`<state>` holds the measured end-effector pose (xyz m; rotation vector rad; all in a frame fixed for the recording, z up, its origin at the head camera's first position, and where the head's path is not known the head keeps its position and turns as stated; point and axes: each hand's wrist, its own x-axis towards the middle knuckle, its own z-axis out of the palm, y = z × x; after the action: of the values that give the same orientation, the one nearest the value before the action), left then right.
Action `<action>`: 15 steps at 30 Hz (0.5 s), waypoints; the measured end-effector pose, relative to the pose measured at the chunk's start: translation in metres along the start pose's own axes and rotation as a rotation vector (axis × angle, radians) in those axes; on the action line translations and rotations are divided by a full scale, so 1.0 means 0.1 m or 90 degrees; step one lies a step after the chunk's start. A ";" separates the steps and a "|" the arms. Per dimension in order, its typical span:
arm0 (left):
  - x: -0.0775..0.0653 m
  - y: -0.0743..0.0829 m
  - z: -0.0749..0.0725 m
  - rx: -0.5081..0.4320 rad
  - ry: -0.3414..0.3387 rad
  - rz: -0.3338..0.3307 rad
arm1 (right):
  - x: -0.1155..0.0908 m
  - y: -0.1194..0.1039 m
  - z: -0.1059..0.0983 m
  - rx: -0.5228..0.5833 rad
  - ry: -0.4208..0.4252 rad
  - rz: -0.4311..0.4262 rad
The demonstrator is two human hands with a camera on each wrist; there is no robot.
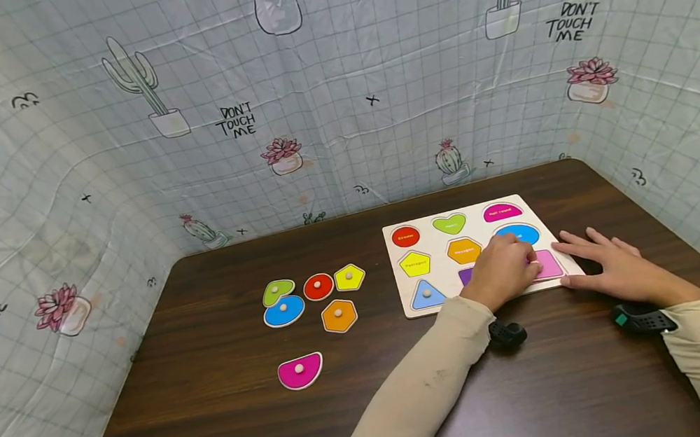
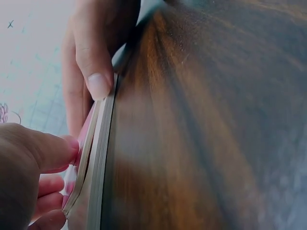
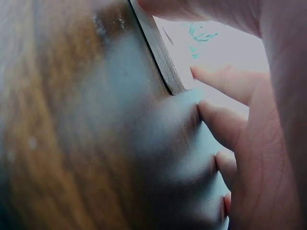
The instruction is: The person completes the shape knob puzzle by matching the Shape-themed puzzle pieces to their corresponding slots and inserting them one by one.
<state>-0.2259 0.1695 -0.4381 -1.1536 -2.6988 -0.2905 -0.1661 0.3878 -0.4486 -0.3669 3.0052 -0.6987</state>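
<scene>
My left hand (image 1: 503, 270) is over the lower right of a white shape puzzle board (image 1: 431, 246). Its thumb and fingers pinch the pink square piece (image 1: 550, 264). In the left wrist view the square's edge (image 2: 84, 158) sits slightly tilted against the board; the knob is hidden by the fingers. My right hand (image 1: 617, 266) lies with fingers spread at the board's right edge, thumb and index finger touching it. A blue triangle piece (image 1: 423, 303) with a knob is in the board's lower left slot. Part of a purple shape (image 1: 465, 276) shows beside my left wrist.
Loose knobbed pieces lie on the dark wooden table (image 1: 213, 372) to the left: a green heart (image 1: 277, 289), blue oval (image 1: 280, 315), red circle (image 1: 315, 292), yellow pentagon (image 1: 356, 281), orange hexagon (image 1: 335, 323) and magenta half round (image 1: 305, 376). Patterned cloth (image 1: 322, 59) surrounds the table's back and sides.
</scene>
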 end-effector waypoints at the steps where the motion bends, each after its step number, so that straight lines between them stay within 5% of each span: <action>1: 0.01 0.01 0.00 -0.001 0.000 0.001 | 0.00 0.00 0.00 -0.001 0.000 0.000; 15: 0.02 0.05 0.03 0.007 0.003 -0.002 | 0.01 0.02 0.01 -0.002 0.005 -0.008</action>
<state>-0.2240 0.1753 -0.4401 -1.1433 -2.6948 -0.2786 -0.1674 0.3888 -0.4498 -0.3849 3.0146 -0.6991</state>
